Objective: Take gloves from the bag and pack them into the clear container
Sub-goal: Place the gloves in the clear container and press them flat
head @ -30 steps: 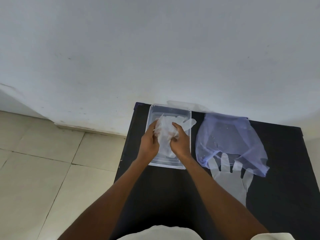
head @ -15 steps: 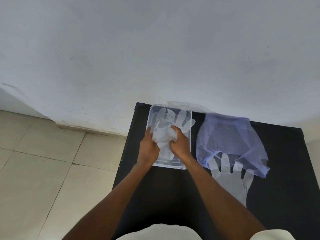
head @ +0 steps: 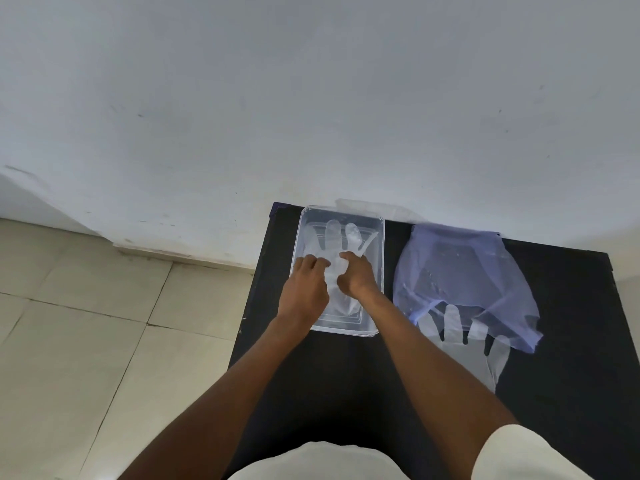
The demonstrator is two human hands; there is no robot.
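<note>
Clear container (head: 379,271) near the far left corner of the black surface (head: 346,375), close to the white wall (head: 311,98). Inside it, a translucent glove (head: 334,237) spread flat, digits pointing toward the wall. Left hand (head: 304,289) and right hand (head: 358,277) both over the container, side by side, pressing down on the glove's palm area. Fingers (head: 313,263) of the left hand curled with tips on the glove; fingers of the right hand likewise bent, one tip resting on the plastic; apparently pressing rather than gripping, though hard to tell through the clear film. Just right of the container, a crumpled bluish bag (head: 460,278) lying on the surface. Second glove (head: 464,344) flat beside the right forearm, its digits tucked under the bag's near edge. Pale tiled floor (head: 86,323) to the left
</note>
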